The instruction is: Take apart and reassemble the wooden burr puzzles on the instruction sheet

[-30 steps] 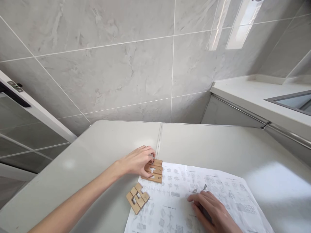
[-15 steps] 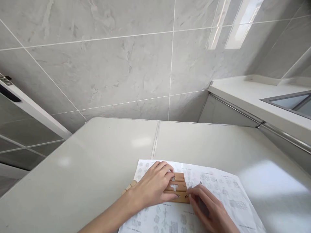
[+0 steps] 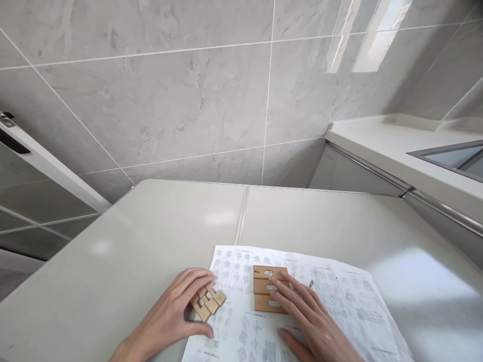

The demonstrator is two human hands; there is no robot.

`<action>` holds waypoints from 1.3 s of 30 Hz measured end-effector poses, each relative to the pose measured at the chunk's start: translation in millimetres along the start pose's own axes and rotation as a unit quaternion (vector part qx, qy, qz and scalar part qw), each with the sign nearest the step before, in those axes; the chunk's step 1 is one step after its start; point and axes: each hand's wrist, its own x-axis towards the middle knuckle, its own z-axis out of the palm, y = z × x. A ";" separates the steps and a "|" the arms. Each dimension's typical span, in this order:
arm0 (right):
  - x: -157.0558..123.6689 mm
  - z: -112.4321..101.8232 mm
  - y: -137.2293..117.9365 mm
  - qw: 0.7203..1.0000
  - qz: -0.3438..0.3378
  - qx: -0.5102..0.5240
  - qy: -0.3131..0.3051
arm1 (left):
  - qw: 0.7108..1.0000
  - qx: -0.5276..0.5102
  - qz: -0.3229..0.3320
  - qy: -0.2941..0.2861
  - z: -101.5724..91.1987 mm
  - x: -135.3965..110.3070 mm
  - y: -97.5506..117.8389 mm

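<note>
My left hand [image 3: 171, 305] curls around a cluster of light notched wooden puzzle pieces [image 3: 210, 301], which sits between its fingers and thumb at the left edge of the printed paper sheet [image 3: 241, 279]. Three darker wooden puzzle pieces [image 3: 260, 286] lie side by side on the sheet, each with a slot cut through it. The upper one bears a dark mark at its left end. My right hand [image 3: 311, 311] is spread over their right ends, its fingertips touching them near the slots and its thumb apart on the paper.
The pale table [image 3: 173, 226] has a seam [image 3: 241, 216] running toward the tiled wall [image 3: 169, 110]. A small dark object [image 3: 311, 284] shows on the sheet beyond my right fingers. A white counter [image 3: 377, 138] stands at right, a framed door [image 3: 49, 171] at left.
My left hand has left the darker pieces and moved left to the light ones. My right hand has opened out over the darker pieces, whose visible marks and slots now look different.
</note>
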 end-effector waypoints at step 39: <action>-5.4 -22.5 6.8 0.993 0.052 0.092 -0.051 | 0.998 0.020 0.053 -0.003 45.5 107.8 103.6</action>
